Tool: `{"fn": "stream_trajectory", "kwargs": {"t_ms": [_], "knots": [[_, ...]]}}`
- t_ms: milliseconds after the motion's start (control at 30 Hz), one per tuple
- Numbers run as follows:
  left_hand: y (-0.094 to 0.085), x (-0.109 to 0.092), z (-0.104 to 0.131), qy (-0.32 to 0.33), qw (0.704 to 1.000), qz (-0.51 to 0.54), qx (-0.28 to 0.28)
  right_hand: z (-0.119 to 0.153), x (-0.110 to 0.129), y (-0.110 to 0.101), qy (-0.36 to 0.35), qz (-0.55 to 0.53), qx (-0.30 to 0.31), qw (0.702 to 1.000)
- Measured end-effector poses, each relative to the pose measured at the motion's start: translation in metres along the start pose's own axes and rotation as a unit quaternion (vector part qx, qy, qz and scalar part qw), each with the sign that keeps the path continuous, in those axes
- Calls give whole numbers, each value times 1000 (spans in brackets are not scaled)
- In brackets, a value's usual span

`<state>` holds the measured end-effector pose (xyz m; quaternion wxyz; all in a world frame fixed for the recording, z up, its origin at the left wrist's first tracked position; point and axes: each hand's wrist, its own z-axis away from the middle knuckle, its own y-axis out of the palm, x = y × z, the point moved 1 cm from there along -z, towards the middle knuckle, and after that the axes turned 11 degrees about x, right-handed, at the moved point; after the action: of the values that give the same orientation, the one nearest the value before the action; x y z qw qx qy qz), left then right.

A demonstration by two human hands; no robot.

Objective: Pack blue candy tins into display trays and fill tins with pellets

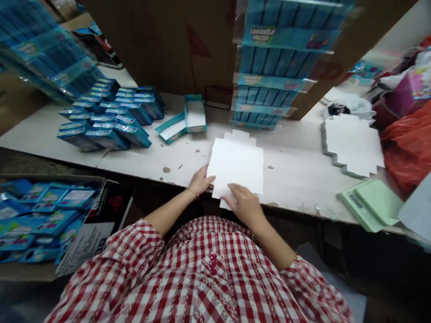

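Note:
A flat white cardboard box blank (237, 161) with stepped, notched edges lies at the table's front edge, plain side up. My left hand (201, 180) grips its left edge, the thumb resting on top. Across the near right part of the blank lies my right hand (245, 204), fingers stretched out on the surface and slightly blurred. Beyond the blank stand two shallow blue trays with white insides: an upright-facing tray (195, 114) and a second tray (173, 128) leaning against it at an angle.
Blue packed boxes (107, 114) stand grouped at left; a carton (96, 237) below holds more. Clear-wrapped blue display packs (269, 80) lean on a big brown carton (158, 49). At right are stacked white blanks (353, 141), a green scale (370, 204) and a red bag (409, 143).

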<state>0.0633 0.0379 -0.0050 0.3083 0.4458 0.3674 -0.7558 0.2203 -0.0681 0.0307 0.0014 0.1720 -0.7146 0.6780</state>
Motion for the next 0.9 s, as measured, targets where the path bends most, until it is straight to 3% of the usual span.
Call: {"fn": "stream_trajectory", "kwargs": {"t_ms": [67,100,133,200,300,500,600,700,800,900], "knots": [[-34,14,7,60,979,-175,-81,11,-30,3,-41,-2,19,999],[-49,20,12,102,959,-247,-91,16,-45,5,-68,4,48,997],[-60,26,16,147,939,-302,-75,19,-57,8,-91,12,76,993],[-76,38,22,227,900,-371,18,19,-72,17,-122,29,114,986],[-85,56,23,292,853,-409,141,7,-67,32,-149,40,105,982],[-92,78,16,343,841,-403,113,-10,-48,48,-177,-12,22,984],[-91,69,18,351,837,-409,96,-12,-51,43,-181,-50,-14,982],[-78,41,24,321,827,-456,69,-21,-45,30,-177,-37,-24,983],[-54,6,31,247,799,-544,67,-38,-27,16,-169,65,12,983],[-33,-13,31,178,788,-583,86,-55,-9,9,-178,160,73,968]]}}
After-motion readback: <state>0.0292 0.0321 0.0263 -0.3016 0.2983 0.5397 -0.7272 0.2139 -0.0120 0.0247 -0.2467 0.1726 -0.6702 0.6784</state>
